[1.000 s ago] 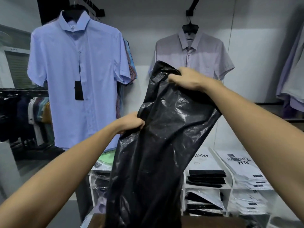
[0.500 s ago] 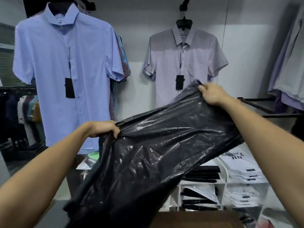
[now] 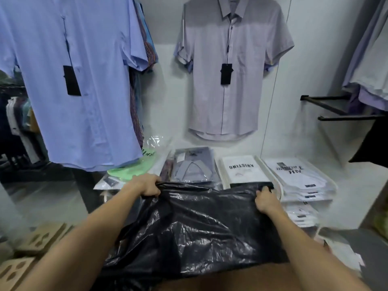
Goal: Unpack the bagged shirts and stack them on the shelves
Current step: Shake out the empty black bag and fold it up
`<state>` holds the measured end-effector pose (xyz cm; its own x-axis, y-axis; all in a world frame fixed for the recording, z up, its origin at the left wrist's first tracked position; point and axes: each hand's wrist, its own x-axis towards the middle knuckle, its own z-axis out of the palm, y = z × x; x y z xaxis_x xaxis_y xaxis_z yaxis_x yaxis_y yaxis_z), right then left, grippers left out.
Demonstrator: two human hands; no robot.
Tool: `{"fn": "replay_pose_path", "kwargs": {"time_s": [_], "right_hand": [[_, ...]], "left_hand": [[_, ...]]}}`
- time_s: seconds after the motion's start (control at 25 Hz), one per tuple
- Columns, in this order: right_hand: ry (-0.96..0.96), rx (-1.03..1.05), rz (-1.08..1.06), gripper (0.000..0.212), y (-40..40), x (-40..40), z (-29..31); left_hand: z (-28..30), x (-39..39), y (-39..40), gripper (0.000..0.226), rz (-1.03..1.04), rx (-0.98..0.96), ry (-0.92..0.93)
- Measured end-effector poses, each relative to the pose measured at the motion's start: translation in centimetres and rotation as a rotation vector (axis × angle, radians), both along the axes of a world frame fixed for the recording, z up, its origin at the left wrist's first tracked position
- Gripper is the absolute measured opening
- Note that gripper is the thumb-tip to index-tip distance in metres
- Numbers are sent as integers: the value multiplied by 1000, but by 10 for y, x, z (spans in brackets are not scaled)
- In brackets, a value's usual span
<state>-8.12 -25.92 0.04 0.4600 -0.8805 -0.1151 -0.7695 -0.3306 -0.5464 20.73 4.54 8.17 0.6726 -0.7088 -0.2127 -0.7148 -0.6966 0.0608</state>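
Gripping black bag (image 3: 195,225) (far edge): both hands.

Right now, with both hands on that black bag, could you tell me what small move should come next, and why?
Probably spread the mouth of the black plastic bag apart. The left hand and right hand each grip its far edge, and the bag lies low in front of the packaged shirts stacked on the shelf. Its contents are hidden, so opening it seems the step before pulling shirts out.
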Motion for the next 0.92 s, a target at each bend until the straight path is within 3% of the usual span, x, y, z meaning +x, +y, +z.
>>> {"fn": "replay_pose_path", "kwargs": {"time_s": [0.16, 0.32, 0.44, 0.52, 0.64, 0.8, 0.92], "right_hand": [[40, 159, -109, 38, 17, -35, -73], [-77, 263, -267, 49, 35, -68, -109], [-358, 534, -319, 65, 34, -93, -139], [-426, 796, -294, 71, 42, -117, -148], [-337, 1062, -138, 53, 66, -137, -139], [-441, 1101, -93, 38, 86, -112, -122], [-401, 973, -46, 29, 90, -81, -103]], "left_hand": [[-72, -22, -10, 47, -20, 43, -122], [-134, -49, -21, 61, 35, -94, -257], [-169, -62, -25, 49, 92, -246, -279], [-185, -59, -24, 34, 93, -302, -279], [-194, -45, -16, 31, 58, -372, -301], [-181, -12, -7, 25, -25, -373, -279], [-148, 20, -7, 30, -47, -355, -246]]}}
